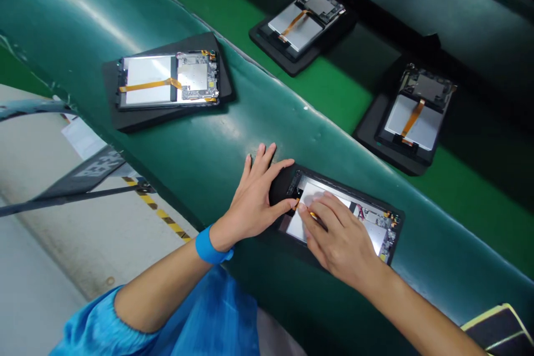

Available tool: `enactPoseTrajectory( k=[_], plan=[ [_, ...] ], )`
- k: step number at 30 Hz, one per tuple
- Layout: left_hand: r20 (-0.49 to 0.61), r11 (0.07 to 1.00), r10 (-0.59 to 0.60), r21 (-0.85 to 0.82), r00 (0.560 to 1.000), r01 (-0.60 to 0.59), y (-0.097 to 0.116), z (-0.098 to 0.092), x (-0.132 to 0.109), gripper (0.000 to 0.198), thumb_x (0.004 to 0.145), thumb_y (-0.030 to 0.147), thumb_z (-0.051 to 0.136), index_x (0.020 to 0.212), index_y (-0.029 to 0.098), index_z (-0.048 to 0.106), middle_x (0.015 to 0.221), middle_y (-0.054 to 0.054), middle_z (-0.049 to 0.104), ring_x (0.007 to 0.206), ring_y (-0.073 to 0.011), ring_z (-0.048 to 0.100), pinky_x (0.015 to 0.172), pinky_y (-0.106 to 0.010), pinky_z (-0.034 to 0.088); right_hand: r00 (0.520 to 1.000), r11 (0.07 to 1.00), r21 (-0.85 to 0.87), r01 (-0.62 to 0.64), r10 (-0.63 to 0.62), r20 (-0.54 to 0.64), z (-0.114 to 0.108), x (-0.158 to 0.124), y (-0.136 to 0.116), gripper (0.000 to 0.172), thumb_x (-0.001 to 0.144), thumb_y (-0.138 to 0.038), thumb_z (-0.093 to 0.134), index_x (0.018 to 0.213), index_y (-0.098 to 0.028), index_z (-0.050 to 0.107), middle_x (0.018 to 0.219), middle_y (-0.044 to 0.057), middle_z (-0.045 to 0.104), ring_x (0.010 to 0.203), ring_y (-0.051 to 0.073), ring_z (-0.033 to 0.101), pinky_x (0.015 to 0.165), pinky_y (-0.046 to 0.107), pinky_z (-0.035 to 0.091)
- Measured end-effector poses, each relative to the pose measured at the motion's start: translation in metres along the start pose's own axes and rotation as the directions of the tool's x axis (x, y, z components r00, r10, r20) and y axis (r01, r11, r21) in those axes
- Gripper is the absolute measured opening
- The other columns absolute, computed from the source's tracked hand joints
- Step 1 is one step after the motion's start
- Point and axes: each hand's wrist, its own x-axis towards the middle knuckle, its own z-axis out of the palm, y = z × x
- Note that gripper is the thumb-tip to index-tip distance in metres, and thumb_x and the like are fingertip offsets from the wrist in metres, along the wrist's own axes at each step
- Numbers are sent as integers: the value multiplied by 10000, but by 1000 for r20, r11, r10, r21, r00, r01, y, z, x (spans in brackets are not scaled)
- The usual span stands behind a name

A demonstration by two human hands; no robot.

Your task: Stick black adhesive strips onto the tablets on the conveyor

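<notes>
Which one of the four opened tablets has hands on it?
The lowest tablet in view: the left hand and right hand both touch it. No hand is on the leftmost tablet, topmost tablet or rightmost tablet.

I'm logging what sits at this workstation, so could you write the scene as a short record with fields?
Left grip: spread open, thumb tip at one end of the near tablet
Right grip: fingers bunched over that tablet's white panel; whether they pinch anything is unclear
Near tablet: opened, on a black pad
Other tablets: three, opened, each on a black pad; one on the green table, two beyond its edge
Worn: blue wristband, left wrist
Floor: black-and-yellow tape
</notes>
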Motion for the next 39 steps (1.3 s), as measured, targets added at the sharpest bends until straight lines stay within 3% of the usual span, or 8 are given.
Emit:
enactPoseTrajectory(
  k=[8, 12, 17, 20, 26, 30, 39],
  plan=[
    [-29, 1000, -22, 6, 999, 22, 6, 4, 1, 674, 851, 347, 732, 1452, 249, 444, 1695, -167, 173, 1574, -374, 46, 1227, -698, 70, 1000, 999, 36, -7, 7, -19, 4, -3, 2, 373, 950, -123, 537, 1310, -108, 633, 1066, 138, 676, 1105, 271, 628, 1052, 523, 548],
    [-52, 1000, 18, -8, 998, -19, 1, 4, -2, 687, 877, 417, 719, 1471, 223, 434, 1681, -177, 218, 1574, -369, 69, 1239, -677, 89, 997, 991, 127, -40, 49, -66, 4, -7, 5, 396, 948, -120, 554, 1341, -132, 605, 1081, 133, 667, 1113, 274, 627, 971, 492, 583],
    [-150, 990, 87, -93, 985, -102, -10, -6, -15, 449, 972, 376, 597, 1389, 222, 528, 1580, -143, 442, 1520, -318, 325, 1254, -635, 181, 978, 971, 184, -152, 176, -117, -6, -10, 12, 384, 933, -125, 607, 1317, -141, 608, 1141, 136, 654, 1119, 278, 616, 985, 506, 540],
    [-195, 982, 177, -26, 965, -186, -11, -10, -26, 292, 994, 282, 548, 1271, 215, 615, 1497, -122, 535, 1475, -285, 411, 1251, -608, 244, 961, 963, 133, -235, 251, -118, -16, -8, 16, 310, 940, -199, 641, 1248, -162, 648, 1141, 129, 657, 1111, 291, 600, 940, 492, 518],
    [-95, 904, 412, 169, 906, -393, -3, -7, -41, 257, 985, 219, 573, 1226, 207, 660, 1535, -134, 488, 1522, -330, 314, 1231, -621, 289, 927, 919, 131, -371, 375, -5, -28, -2, 10, 149, 980, -290, 639, 1089, -198, 685, 1028, 58, 711, 922, 209, 617, 758, 356, 415],
    [-26, 861, 454, 270, 891, -431, -4, 0, -42, 368, 987, 300, 589, 1346, 220, 609, 1577, -129, 450, 1524, -362, 298, 1231, -622, 282, 886, 874, 149, -462, 447, 125, -27, 9, 2, 122, 1000, -328, 614, 957, -240, 687, 921, 7, 718, 823, 186, 586, 731, 355, 339],
    [15, 778, 496, 436, 868, -452, -1, 4, -43, 430, 1015, 357, 547, 1410, 188, 560, 1544, -96, 505, 1495, -378, 347, 1255, -620, 206, 850, 839, 160, -520, 490, 192, -19, 21, 0, 227, 1005, -324, 595, 796, -245, 632, 859, -2, 671, 824, 201, 536, 773, 382, 301]
  ],
)
